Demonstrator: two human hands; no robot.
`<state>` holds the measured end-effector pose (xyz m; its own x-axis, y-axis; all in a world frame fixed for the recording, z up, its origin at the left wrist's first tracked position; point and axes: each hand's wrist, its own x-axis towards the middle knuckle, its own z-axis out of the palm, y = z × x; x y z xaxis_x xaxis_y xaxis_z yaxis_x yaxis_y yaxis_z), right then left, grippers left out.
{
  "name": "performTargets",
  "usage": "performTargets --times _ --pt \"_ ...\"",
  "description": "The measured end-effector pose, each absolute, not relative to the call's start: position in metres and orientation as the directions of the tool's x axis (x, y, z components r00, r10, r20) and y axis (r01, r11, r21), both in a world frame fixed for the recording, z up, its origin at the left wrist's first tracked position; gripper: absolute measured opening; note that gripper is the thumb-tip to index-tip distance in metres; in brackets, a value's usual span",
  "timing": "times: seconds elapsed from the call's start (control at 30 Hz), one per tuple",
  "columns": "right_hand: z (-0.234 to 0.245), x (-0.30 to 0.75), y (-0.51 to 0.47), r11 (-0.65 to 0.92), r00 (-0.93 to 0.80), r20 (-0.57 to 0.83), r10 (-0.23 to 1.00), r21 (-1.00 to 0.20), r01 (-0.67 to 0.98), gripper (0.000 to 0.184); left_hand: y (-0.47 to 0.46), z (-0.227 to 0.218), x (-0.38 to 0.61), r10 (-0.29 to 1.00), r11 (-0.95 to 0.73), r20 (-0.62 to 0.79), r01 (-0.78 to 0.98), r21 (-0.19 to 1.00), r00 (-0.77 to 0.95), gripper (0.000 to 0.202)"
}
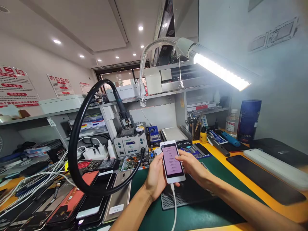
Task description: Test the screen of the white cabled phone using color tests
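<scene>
Cradled in the left hand (155, 178), fingers wrapped round its edge, sits a white phone (172, 161) with screen lit. Right hand (194, 166) rests loosely spread against its right side, white cable (175, 205) hanging below.

**Lighting and Picture Quality**

Bright, even illumination throughout. Main source: LED bar lamp (220, 71) on a flexible neck, upper right, burnt out to pure white along the strip. Secondary sources: recessed ceiling spots (57, 41), each a small blown-out disc. Cool wash on the right wall (276, 80). Soft, short shadows under the forearms on the green mat (149, 183). Mild sheen on the dark panels at right. Lit phone screen (171, 159) readable as lines, text too small to resolve. Strong wide-angle distortion: shelves and ceiling lines bowed, edges stretched. Sharp centre focus; slight softness at far left.
</scene>
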<state>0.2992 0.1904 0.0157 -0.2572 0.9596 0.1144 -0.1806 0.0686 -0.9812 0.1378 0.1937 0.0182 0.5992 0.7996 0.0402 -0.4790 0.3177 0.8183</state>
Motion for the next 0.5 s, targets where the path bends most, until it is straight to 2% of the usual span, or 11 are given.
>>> performTargets --times 0.17,0.5 --pt "0.0132 0.2968 0.1925 0.077 -0.208 0.106 0.972 -0.987 -0.141 0.030 0.1936 0.0169 0.1378 0.797 0.321 0.040 -0.479 0.817 0.603 0.059" --pt "0.0100 0.2999 0.1930 0.032 -0.258 0.086 0.962 -0.977 -0.210 0.043 0.1931 0.0177 0.1377 0.785 0.316 0.050 -0.469 0.825 0.617 0.059"
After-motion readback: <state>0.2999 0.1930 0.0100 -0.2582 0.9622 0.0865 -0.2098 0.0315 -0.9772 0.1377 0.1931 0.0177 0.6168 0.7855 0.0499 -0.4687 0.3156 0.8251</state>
